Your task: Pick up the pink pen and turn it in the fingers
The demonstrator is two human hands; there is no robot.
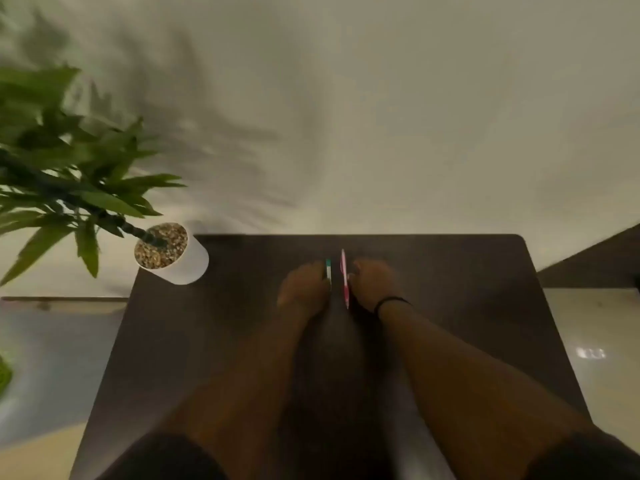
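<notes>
Dark sleeves are showing at the bottom edge, and two bare forearms are stretching forward from them over the dark surface [450, 271]. Both hands are lying side by side near the far middle of it, close together but not touching.

The left hand [303, 289] is curling its fingers round a short white pen with a teal end [328, 271], which is lying against the inner side of that hand. The right hand [375, 285], wearing a thin black band [391, 301] at the wrist, is gripping a longer pink pen [344, 278] along its inner side.

Both pens are pointing away from the person, their long axes running nearly parallel, front to back, with a narrow gap between them. The pink pen is reaching further forward and further back than the teal one. Each pen is sitting between the two hands, so neither hand is having to cross over.

A white pot [188, 268] with pebbles and a leafy plant [69, 174] is standing at the far left corner, well apart from the hands.
</notes>
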